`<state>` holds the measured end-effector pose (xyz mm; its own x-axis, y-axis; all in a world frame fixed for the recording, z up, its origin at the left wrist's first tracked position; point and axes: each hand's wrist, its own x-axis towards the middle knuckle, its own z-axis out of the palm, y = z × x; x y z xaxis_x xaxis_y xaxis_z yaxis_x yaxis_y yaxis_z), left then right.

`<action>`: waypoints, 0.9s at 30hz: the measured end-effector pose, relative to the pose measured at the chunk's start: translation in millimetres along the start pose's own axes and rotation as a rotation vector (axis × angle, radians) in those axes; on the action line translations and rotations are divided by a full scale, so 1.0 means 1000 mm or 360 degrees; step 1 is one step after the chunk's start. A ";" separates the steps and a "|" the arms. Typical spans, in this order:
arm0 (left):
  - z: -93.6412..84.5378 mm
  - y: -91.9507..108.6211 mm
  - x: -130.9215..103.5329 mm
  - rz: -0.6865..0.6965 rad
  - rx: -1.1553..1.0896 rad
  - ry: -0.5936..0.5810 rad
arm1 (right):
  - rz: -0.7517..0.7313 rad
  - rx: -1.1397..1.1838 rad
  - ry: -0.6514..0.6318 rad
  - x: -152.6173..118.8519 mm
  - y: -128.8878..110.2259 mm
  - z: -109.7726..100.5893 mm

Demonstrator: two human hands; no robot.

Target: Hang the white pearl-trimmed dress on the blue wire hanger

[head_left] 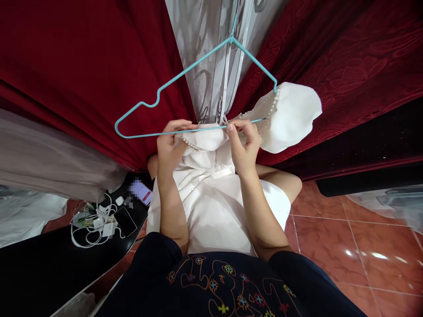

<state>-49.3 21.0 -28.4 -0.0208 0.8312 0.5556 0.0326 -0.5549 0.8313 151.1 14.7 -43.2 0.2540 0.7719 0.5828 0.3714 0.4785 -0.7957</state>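
A light-blue clothes hanger (194,66) hangs above my lap, its hook at the top. A white dress (218,215) with pearl-trimmed edges spreads over my lap. On the right, its puffy sleeve (294,116) hangs at the hanger's right end, the pearl edge touching it. My left hand (172,147) is closed on the dress's pearl-edged left part, fingers beside the hanger's lower bar. My right hand (244,143) pinches at the lower bar near the dress's neckline, thumb and forefinger together. Whether fabric is also in that pinch is hidden.
Red curtains (99,66) hang on both sides, with whitish sheer fabric (201,57) between them. To the left, a black bench (33,268) bears a lit phone (141,192), a dark phone (125,221) and white cables (86,240). Red floor tiles (324,246) lie at the right.
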 end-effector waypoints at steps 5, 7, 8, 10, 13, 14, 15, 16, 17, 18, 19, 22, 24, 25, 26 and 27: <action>0.035 0.012 -0.002 -0.0020 -0.0299 0.0135 | 0.0038 0.0075 -0.0033 0.003 -0.001 0.001; 0.039 0.013 -0.001 -0.0028 -0.0376 0.0168 | 0.0083 0.0178 -0.0109 0.004 -0.003 0.000; 0.039 0.013 -0.001 -0.0032 -0.0401 0.0161 | 0.0108 0.0216 -0.0155 0.004 -0.006 -0.001; 0.037 0.014 0.000 -0.0033 -0.0437 0.0154 | 0.0130 0.0247 -0.0216 0.004 -0.010 -0.004; 0.034 0.016 0.001 -0.0052 -0.0457 0.0208 | 0.0102 0.0243 -0.0063 0.004 -0.014 -0.010; 0.034 0.017 0.001 -0.0055 -0.0456 0.0223 | 0.0091 0.0227 0.0055 0.006 -0.014 -0.013; 0.034 0.017 0.002 -0.0053 -0.0455 0.0226 | 0.0074 0.0193 0.0198 0.007 -0.013 -0.016; 0.034 0.017 0.002 -0.0052 -0.0451 0.0216 | 0.0049 0.0145 0.0347 0.010 -0.011 -0.021; 0.034 0.018 0.002 -0.0055 -0.0439 0.0200 | 0.0001 0.0099 0.0497 0.013 -0.008 -0.026; 0.034 0.018 0.003 -0.0059 -0.0422 0.0196 | -0.0069 0.0057 0.0622 0.017 -0.004 -0.032; 0.035 0.019 0.003 -0.0067 -0.0401 0.0202 | -0.0141 0.0010 0.0704 0.020 0.000 -0.039; 0.036 0.020 0.003 -0.0056 -0.0362 0.0239 | -0.0237 -0.0218 0.0566 0.029 0.014 -0.057; 0.037 0.022 0.002 -0.0026 -0.0370 0.0248 | -0.0169 -0.0358 0.0300 0.033 0.023 -0.063; 0.038 0.022 0.002 -0.0020 -0.0372 0.0255 | -0.0130 -0.0384 0.0208 0.034 0.026 -0.064; 0.038 0.023 0.002 -0.0024 -0.0369 0.0265 | -0.0102 -0.0385 0.0155 0.034 0.029 -0.063; 0.038 0.024 0.002 -0.0037 -0.0362 0.0279 | -0.0089 -0.0378 0.0145 0.034 0.032 -0.062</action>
<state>-10.9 10.8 -8.2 -0.1922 0.8360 0.5139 -0.1945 -0.5457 0.8151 227.1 30.4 -38.2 0.3026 0.7009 0.6459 0.5839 0.3993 -0.7068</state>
